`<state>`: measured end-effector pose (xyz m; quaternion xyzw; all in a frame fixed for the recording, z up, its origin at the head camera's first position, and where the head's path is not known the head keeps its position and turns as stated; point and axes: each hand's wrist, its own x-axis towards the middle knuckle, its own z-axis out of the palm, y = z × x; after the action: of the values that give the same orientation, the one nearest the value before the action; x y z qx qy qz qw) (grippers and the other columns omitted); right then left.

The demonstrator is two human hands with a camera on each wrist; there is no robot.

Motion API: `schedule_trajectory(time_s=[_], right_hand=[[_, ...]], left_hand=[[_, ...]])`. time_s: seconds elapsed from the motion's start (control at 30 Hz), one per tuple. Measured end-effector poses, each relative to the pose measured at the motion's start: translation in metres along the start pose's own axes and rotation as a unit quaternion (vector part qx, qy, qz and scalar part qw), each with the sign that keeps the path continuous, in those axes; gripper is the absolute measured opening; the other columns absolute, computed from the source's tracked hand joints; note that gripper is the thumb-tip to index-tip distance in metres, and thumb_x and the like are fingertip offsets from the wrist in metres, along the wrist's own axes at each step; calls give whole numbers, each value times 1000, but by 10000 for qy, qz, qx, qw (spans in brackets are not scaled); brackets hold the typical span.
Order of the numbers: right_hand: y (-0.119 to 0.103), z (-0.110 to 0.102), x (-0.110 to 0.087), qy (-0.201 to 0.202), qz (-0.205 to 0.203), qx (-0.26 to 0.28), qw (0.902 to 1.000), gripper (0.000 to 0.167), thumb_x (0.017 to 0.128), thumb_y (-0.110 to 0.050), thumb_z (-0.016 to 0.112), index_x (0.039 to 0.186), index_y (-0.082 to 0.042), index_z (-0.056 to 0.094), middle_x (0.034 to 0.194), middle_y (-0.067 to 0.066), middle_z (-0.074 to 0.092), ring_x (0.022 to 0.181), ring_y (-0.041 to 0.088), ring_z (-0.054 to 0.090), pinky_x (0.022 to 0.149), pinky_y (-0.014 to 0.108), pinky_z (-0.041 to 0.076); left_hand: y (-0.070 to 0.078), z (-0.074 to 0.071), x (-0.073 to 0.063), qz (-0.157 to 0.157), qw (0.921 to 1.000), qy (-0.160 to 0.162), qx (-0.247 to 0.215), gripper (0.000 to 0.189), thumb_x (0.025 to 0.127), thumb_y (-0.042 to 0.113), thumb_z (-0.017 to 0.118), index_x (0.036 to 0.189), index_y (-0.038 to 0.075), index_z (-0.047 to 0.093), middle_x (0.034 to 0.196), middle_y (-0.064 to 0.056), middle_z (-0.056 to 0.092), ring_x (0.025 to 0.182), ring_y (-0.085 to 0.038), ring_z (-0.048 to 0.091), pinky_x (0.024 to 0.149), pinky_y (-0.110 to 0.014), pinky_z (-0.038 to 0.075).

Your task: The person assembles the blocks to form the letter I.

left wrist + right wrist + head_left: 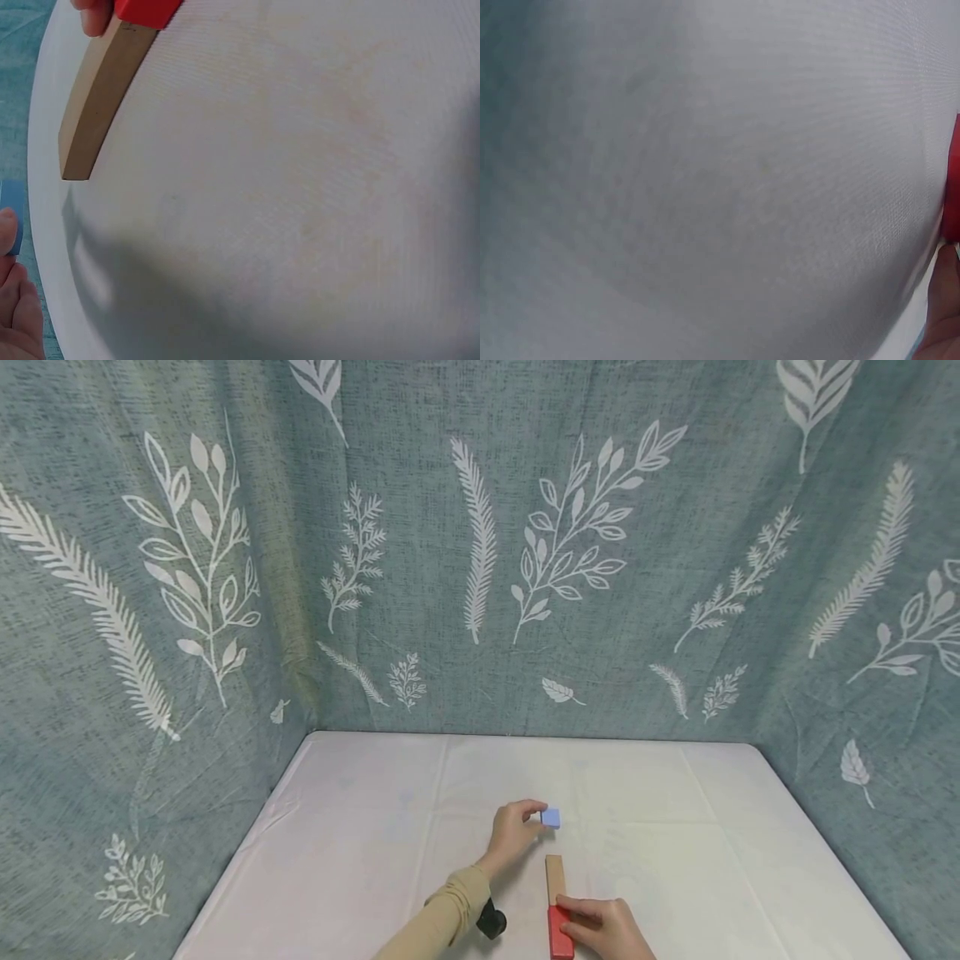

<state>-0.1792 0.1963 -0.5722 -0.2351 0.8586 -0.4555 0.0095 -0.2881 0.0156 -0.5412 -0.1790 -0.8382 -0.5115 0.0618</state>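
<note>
In the head view my left hand (512, 832) pinches a small blue block (551, 818) between thumb and fingers. The same blue block (10, 199) shows at the left edge of the left wrist view, partly cut off. My right hand (609, 928) holds a red block (559, 935) from its right side, thumb and fingertips on it. From its far end a plain wooden bar (555, 878) points away, toward the blue block but apart from it. Whether bar and red piece are joined is unclear. Only a sliver of red block (952, 187) appears in the right wrist view.
A white cloth (360, 827) covers the table. Patterned green curtains (420, 568) hang behind it and along both sides. A black device (491, 921) sits at my left wrist, beside the tan sleeve (442, 914).
</note>
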Motion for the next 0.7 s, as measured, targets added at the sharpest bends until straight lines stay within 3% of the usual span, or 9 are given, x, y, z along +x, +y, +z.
schedule_trajectory(time_s=[0.7], right_hand=[[3,2,-2,229,-461,78,9986,33,84,-19,71,108,5,69,101,19,71,96,2,65,73,13,58]], left_hand=[[-9,10,-11,-49,9997,-187,178,24,77,-2,70,102,-3,70,104,-16,72,104,-32,66,90,-46,56]])
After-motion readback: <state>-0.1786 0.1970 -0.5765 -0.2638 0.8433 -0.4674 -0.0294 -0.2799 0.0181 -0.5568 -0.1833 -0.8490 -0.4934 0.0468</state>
